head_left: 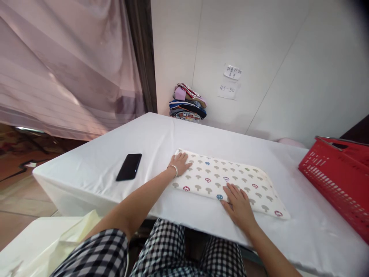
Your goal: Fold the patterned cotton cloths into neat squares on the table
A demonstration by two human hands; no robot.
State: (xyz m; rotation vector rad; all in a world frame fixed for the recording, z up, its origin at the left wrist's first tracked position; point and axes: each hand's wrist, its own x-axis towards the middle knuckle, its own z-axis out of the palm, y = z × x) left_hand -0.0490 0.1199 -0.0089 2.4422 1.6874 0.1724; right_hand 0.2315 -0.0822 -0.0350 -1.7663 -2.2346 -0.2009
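Observation:
A white cloth with a mushroom print (pixel 216 173) lies folded flat in a long shape on the white-covered table (pixel 196 132). Grey mushrooms cover it, with a few red, blue and purple ones among them. My left hand (pixel 180 163) rests flat on its left end, fingers spread; a bracelet circles that wrist. Over the near edge, right of the middle, my right hand (pixel 238 204) lies with its fingers apart on the fabric. Neither hand grips anything.
A black phone (pixel 128 167) lies left of the cloth. At the right edge stands a red plastic basket (pixel 340 181). Folded clothes (pixel 188 103) are stacked at the back by the wall. A white stool (pixel 31 234) with a pale plastic bag (pixel 69 240) is at lower left.

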